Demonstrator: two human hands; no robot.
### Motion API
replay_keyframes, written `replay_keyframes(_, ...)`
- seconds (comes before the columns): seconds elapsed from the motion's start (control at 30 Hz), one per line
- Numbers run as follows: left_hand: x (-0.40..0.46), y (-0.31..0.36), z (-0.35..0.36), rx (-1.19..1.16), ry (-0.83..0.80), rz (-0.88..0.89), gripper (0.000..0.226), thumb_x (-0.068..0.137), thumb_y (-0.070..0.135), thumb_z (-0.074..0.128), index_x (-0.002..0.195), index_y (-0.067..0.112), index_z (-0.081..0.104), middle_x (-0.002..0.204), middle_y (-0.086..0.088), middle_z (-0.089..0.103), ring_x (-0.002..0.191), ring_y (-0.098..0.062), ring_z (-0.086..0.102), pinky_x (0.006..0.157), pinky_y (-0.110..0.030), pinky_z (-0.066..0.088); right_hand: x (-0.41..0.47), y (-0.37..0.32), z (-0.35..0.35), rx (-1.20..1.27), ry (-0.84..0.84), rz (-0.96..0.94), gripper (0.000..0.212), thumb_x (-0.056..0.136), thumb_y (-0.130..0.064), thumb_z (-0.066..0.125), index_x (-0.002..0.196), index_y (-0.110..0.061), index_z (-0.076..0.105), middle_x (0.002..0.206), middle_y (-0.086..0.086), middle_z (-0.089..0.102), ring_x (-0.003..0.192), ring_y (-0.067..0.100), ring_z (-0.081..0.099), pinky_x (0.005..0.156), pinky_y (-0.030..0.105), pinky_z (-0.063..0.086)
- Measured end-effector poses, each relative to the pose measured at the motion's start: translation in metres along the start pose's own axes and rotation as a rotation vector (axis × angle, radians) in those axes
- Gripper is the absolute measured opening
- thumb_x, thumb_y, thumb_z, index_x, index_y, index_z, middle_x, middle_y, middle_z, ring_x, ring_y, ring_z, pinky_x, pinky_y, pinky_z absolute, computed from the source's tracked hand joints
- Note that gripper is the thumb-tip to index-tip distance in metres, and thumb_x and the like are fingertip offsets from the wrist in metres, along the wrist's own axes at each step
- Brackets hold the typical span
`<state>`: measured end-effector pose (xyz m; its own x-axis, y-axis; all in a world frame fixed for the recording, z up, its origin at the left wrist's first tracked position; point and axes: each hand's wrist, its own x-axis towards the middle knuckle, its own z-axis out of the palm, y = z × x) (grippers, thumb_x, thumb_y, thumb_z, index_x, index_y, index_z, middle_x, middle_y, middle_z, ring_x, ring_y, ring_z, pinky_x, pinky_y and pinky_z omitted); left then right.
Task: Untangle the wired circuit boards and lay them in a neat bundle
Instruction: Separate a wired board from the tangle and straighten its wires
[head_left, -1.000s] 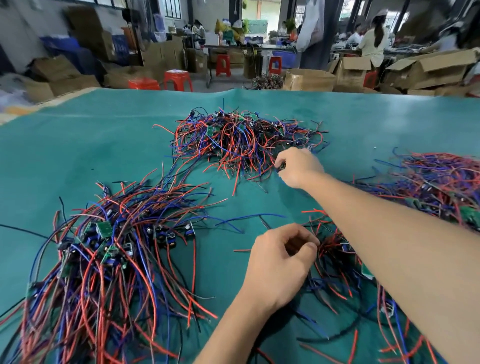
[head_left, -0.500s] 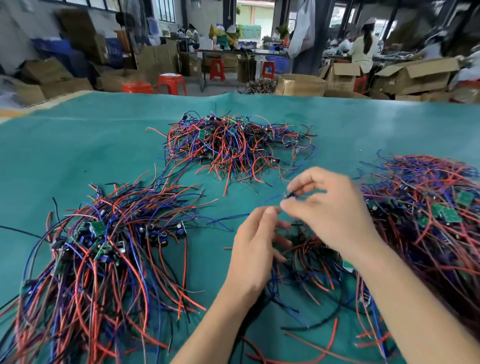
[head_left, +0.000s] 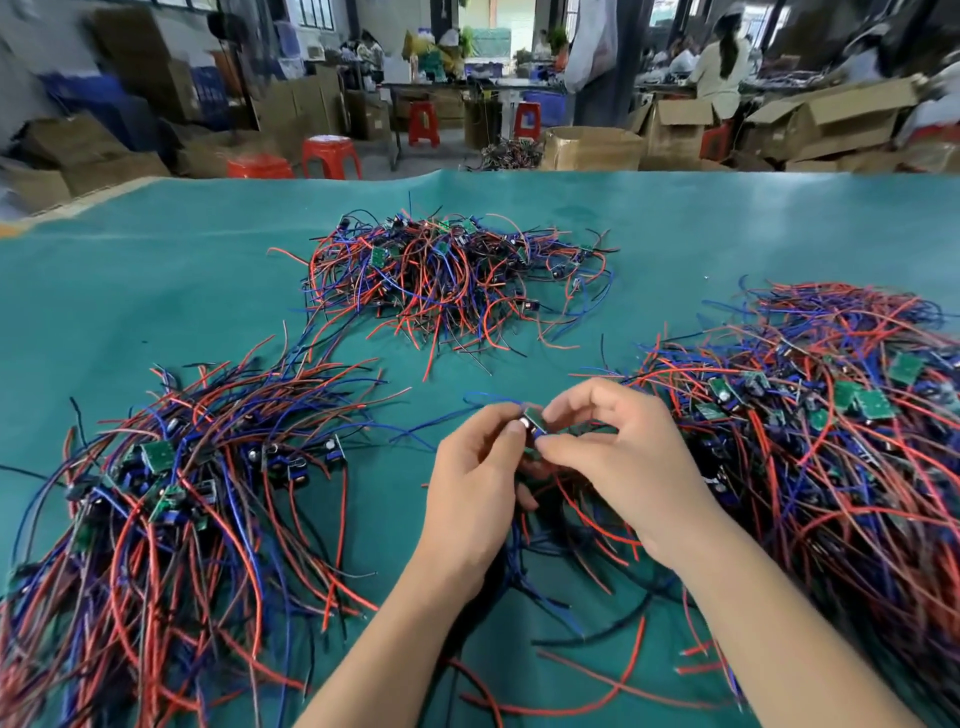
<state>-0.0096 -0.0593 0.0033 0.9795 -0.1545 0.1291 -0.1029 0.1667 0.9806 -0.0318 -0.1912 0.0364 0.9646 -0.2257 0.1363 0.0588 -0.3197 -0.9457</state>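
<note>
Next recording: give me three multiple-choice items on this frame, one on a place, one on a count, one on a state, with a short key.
1. Where does the bundle with wires combed roughly one way lie?
A. Person's left
B. Far centre
C. On a stool

2. How many separate heaps of wired boards lie on the green mat?
A. One
B. Three
C. Six

3. What are the hands doing?
A. Resting flat
B. Both pinching one small circuit board
C. Lifting a box

Key:
1 A, the left bundle has wires running mostly toward the person.
2 B, that bundle, the far heap and the right heap.
3 B, left hand and right hand share a grip on the circuit board.
</note>
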Motion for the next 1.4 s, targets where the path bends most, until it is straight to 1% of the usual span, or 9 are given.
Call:
replay_keyframes(0.17,-0.002,0.004,0.002,-0.065,-0.048,0.050,0.029,0.100,0.008,0.053,0.112,0.026,0.072,0.073,-0.002,0.057,0.066,-0.022,0.052,0.048,-0.019,0.043,0.000,0.000,-0.001,0.106,-0.025,0.112,0.022,0.066,-0.022,0.079,0.086,-0.015,0.072,0.072,0.009,0.075,0.067,0.031,0.076,0.080,0.051,0.061)
replay_keyframes(0.33,-0.002,0.003,0.001,-0.069,-0.035,0.027,0.024,0.099,0.008,0.056,0.113,0.020,0.071,0.064,0.008,0.057,0.055,-0.012,0.052,0.048,-0.019,0.042,-0.004,-0.002,0.000,0.131,-0.076,0.114,0.016,0.080,0.006,0.071,0.082,-0.010,0.071,0.063,0.010,0.072,0.050,0.025,0.070,0.054,0.027,0.054)
replay_keyframes(0.57,-0.002,0.001,-0.002,-0.108,-0.015,0.030,0.007,0.092,0.007,0.067,0.097,0.006,0.071,0.064,0.007,0.060,0.054,-0.011,0.054,0.050,-0.019,0.046,-0.005,-0.006,-0.002,-0.032,-0.264,0.054,0.031,0.063,-0.018,0.066,0.092,-0.025,0.074,0.073,0.005,0.077,0.065,0.017,0.066,0.077,0.041,0.055)
replay_keyframes(0.7,-0.001,0.001,-0.002,-0.152,-0.005,0.027,0.011,0.091,0.006,0.069,0.101,0.001,0.070,0.063,0.002,0.058,0.053,-0.014,0.053,0.049,-0.020,0.046,-0.002,-0.006,-0.007,-0.076,-0.326,0.029,0.029,0.070,-0.023,0.061,0.092,-0.031,0.077,0.075,0.009,0.077,0.068,0.028,0.065,0.088,0.060,0.056)
replay_keyframes(0.87,0.000,0.000,-0.003,-0.119,0.012,0.041,0.009,0.085,0.005,0.074,0.093,0.004,0.069,0.075,-0.006,0.064,0.061,-0.014,0.054,0.046,-0.020,0.042,0.003,-0.002,-0.007,-0.091,-0.025,-0.026,0.026,0.070,-0.037,0.064,0.091,-0.031,0.077,0.072,-0.006,0.075,0.070,0.018,0.072,0.082,0.046,0.059)
replay_keyframes(1.03,-0.003,-0.001,-0.001,-0.048,-0.145,0.081,0.011,0.082,0.000,0.076,0.089,0.008,0.075,0.076,0.000,0.075,0.053,0.001,0.058,0.053,-0.009,0.043,0.003,-0.001,-0.005,-0.026,-0.083,-0.017,0.022,0.071,-0.038,0.071,0.090,-0.031,0.082,0.078,-0.006,0.076,0.072,0.016,0.070,0.068,0.032,0.050)
replay_keyframes(1.17,-0.004,-0.002,-0.001,-0.069,-0.165,0.047,0.014,0.080,-0.001,0.078,0.094,0.003,0.076,0.086,-0.008,0.078,0.070,-0.008,0.070,0.065,-0.016,0.052,0.005,0.000,-0.011,0.024,-0.077,-0.019,0.005,0.080,-0.017,0.078,0.079,-0.022,0.080,0.073,0.001,0.075,0.065,0.011,0.064,0.063,0.027,0.048)
replay_keyframes(1.23,-0.004,-0.001,-0.001,-0.062,-0.163,0.029,0.017,0.080,0.002,0.079,0.097,0.001,0.074,0.088,-0.010,0.078,0.074,-0.011,0.072,0.067,-0.018,0.053,0.006,0.001,-0.014,0.076,-0.102,-0.006,0.013,0.085,-0.006,0.075,0.078,-0.016,0.077,0.069,-0.001,0.072,0.060,0.007,0.062,0.056,0.019,0.047)
replay_keyframes(1.4,-0.003,0.001,-0.002,-0.092,-0.174,-0.034,0.016,0.083,0.008,0.076,0.097,0.002,0.074,0.080,-0.012,0.076,0.062,-0.010,0.068,0.061,-0.015,0.050,0.006,0.003,-0.013,0.184,-0.112,0.013,0.007,0.095,-0.007,0.069,0.088,-0.009,0.069,0.067,-0.005,0.067,0.056,0.010,0.060,0.054,0.020,0.048)
